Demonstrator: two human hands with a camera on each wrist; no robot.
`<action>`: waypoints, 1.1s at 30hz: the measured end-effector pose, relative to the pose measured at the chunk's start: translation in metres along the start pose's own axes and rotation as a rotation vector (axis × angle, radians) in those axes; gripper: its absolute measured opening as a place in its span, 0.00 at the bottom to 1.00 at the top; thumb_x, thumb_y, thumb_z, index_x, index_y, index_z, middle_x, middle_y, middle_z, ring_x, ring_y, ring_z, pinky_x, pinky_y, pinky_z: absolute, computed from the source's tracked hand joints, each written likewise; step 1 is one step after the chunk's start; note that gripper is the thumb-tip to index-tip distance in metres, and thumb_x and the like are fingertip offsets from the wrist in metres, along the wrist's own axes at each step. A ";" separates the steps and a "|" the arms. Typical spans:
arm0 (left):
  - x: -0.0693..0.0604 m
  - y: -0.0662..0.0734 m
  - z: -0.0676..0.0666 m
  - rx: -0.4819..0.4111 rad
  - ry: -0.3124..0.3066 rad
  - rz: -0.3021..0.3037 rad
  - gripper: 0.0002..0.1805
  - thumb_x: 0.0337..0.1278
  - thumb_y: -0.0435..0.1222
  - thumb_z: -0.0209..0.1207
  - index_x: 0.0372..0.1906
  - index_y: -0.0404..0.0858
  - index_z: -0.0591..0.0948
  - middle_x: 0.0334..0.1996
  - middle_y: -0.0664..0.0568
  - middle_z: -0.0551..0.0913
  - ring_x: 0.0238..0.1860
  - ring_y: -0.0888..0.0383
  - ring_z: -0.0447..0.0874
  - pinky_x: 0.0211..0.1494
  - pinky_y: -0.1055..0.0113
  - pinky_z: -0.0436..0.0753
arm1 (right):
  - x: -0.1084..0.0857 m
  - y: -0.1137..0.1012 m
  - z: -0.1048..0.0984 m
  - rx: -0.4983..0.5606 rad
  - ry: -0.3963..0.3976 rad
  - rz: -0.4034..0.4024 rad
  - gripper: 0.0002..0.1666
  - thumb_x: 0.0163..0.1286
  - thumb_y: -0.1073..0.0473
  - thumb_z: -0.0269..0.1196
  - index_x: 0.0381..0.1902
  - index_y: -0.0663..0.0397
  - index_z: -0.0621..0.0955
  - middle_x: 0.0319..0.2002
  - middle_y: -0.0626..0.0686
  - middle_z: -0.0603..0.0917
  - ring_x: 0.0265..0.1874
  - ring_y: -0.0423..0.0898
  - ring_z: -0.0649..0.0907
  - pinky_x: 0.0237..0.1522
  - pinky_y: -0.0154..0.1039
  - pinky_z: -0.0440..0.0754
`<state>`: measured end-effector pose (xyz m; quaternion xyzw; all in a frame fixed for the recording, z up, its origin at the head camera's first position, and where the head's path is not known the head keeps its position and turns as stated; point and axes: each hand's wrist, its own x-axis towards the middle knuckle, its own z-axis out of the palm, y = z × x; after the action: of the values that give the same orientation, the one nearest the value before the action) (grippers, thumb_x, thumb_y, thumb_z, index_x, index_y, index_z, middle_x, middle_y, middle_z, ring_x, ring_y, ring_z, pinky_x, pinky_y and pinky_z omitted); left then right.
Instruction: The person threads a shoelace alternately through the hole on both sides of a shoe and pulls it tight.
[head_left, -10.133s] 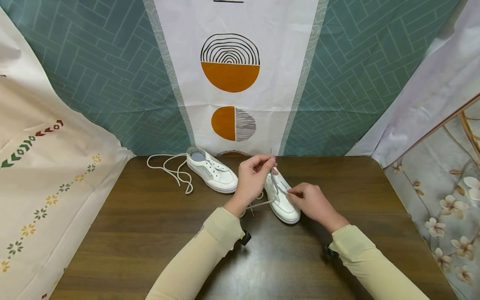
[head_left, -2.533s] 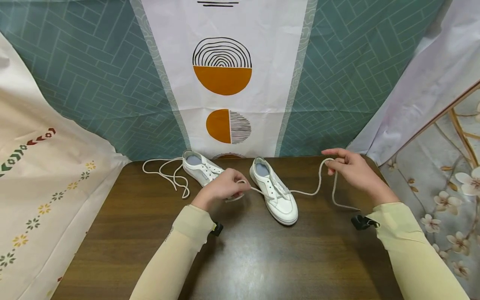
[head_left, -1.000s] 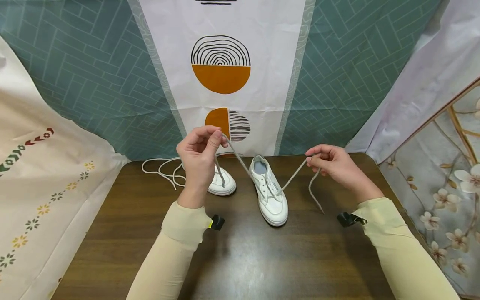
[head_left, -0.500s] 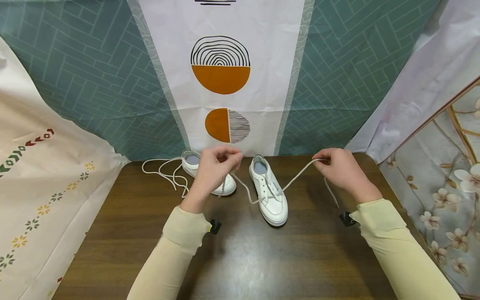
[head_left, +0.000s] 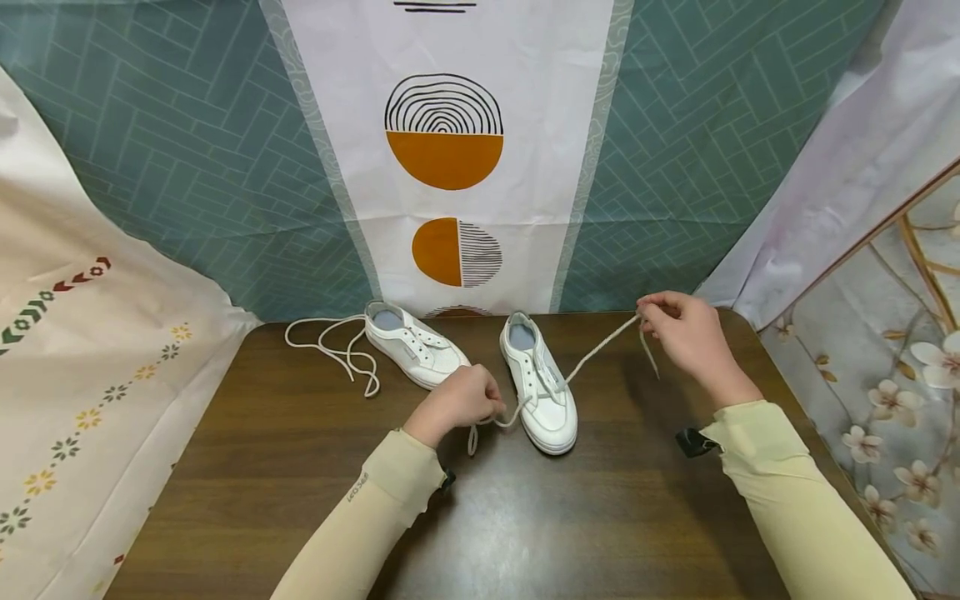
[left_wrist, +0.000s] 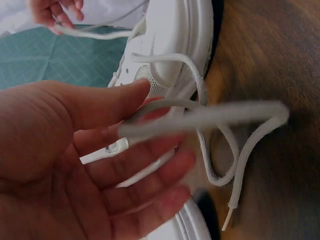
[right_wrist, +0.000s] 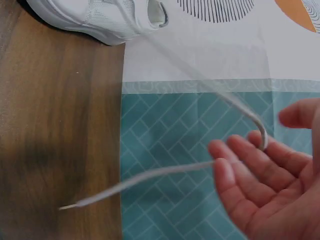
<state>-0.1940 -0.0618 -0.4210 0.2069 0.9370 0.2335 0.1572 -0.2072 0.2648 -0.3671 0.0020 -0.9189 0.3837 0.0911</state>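
Observation:
A white canvas shoe [head_left: 551, 421] stands toe forward in the middle, its light shoelace [head_left: 600, 346] threaded low across the front and running out both sides. My left hand [head_left: 461, 396] holds the lace left of the toe; the left wrist view shows the lace [left_wrist: 200, 117] between thumb and fingers, its tipped end hanging. Raised to the right, my right hand [head_left: 690, 337] holds the lace's other side, drawn fairly straight from the shoe. In the right wrist view the lace [right_wrist: 145, 175] passes through the bent fingers, thumb apart, and its tip dangles.
A second white shoe [head_left: 427, 354] stands left, beyond my left hand, with its loose lace [head_left: 348, 358] curled on the brown wooden table [head_left: 525, 533]. Patterned cloth [head_left: 660, 208] hangs behind the table's far edge, and more cloth lines both sides.
Ten seconds ago both hands were close over the shoe; they now hold the lace out to either side. In the last half second my left hand has come down and right toward the toe.

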 end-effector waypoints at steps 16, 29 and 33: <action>0.022 0.051 -0.016 -0.084 0.391 0.271 0.38 0.50 0.58 0.61 0.68 0.61 0.62 0.58 0.58 0.70 0.42 0.61 0.76 0.39 0.69 0.76 | -0.021 -0.055 0.009 0.245 -0.362 -0.229 0.15 0.67 0.62 0.58 0.51 0.54 0.80 0.45 0.53 0.85 0.38 0.48 0.85 0.40 0.32 0.80; 0.028 0.041 -0.009 -0.155 0.345 0.323 0.03 0.59 0.40 0.55 0.31 0.48 0.79 0.24 0.62 0.81 0.25 0.68 0.77 0.27 0.76 0.76 | -0.021 -0.046 0.019 0.217 -0.344 -0.253 0.12 0.64 0.54 0.62 0.46 0.43 0.83 0.37 0.48 0.86 0.32 0.47 0.83 0.32 0.36 0.82; 0.025 0.032 -0.009 -0.164 0.361 0.290 0.02 0.56 0.38 0.57 0.30 0.46 0.77 0.23 0.62 0.81 0.26 0.68 0.77 0.29 0.75 0.76 | -0.018 -0.039 0.019 0.190 -0.259 -0.230 0.11 0.62 0.52 0.65 0.43 0.41 0.84 0.36 0.47 0.86 0.28 0.43 0.82 0.29 0.36 0.81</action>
<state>-0.2096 -0.0278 -0.4022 0.2804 0.8883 0.3623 -0.0318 -0.1900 0.2228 -0.3554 0.1648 -0.8764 0.4524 0.0147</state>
